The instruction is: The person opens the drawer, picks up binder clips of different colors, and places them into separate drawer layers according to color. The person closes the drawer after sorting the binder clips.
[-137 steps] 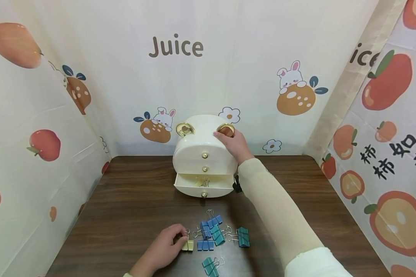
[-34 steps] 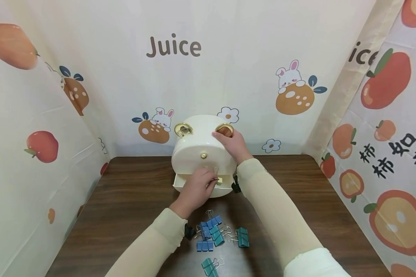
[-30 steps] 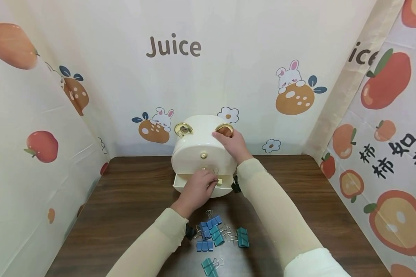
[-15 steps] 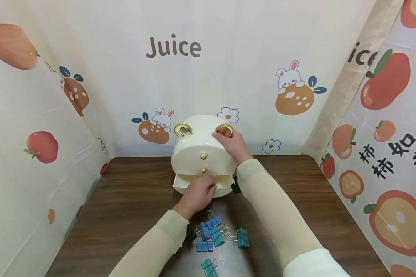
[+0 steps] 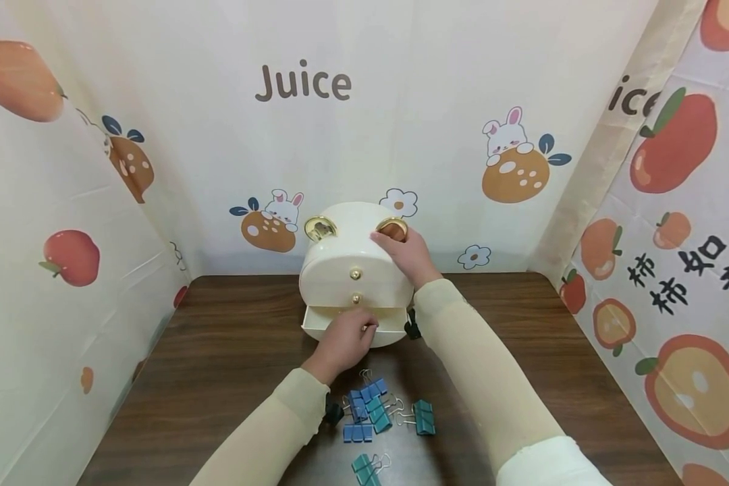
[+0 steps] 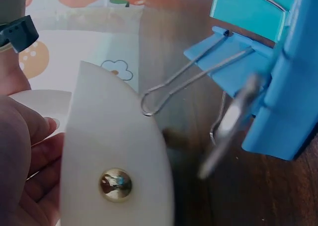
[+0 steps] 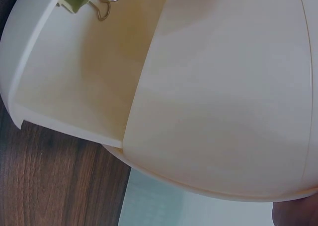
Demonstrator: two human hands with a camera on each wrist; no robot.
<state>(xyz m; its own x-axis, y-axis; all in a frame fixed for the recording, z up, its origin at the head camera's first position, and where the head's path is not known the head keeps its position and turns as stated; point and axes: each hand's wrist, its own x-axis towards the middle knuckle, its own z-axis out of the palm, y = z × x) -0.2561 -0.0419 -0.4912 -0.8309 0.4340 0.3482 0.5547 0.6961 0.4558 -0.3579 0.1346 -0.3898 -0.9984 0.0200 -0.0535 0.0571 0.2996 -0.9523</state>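
Note:
A white drawer box (image 5: 328,280) with gold ears and round gold knobs stands on the table, its bottom drawer (image 5: 391,337) pulled out. My left hand (image 5: 343,341) reaches into that drawer, fingers bent. Its fingertips are partly hidden behind the drawer front (image 6: 114,136), so I cannot see whether anything is between them. Pale yellow binder clips (image 7: 77,0) lie in the drawer, cut off by the right wrist view's edge. At the box's right ear my right hand (image 5: 412,255) grips, thumb in front and the other fingers hidden behind.
Several blue binder clips (image 5: 358,433) and teal binder clips (image 5: 424,417) lie on the dark wood table (image 5: 231,351) in front of the box, close by the left wrist. Another teal clip (image 5: 365,469) lies nearer. A printed curtain (image 5: 364,148) hangs behind and at both sides.
My left hand has carried a yellow binder clip from the table to the drawer and lowered a little there; the clip is now out of sight in the head view. My right hand has stayed put.

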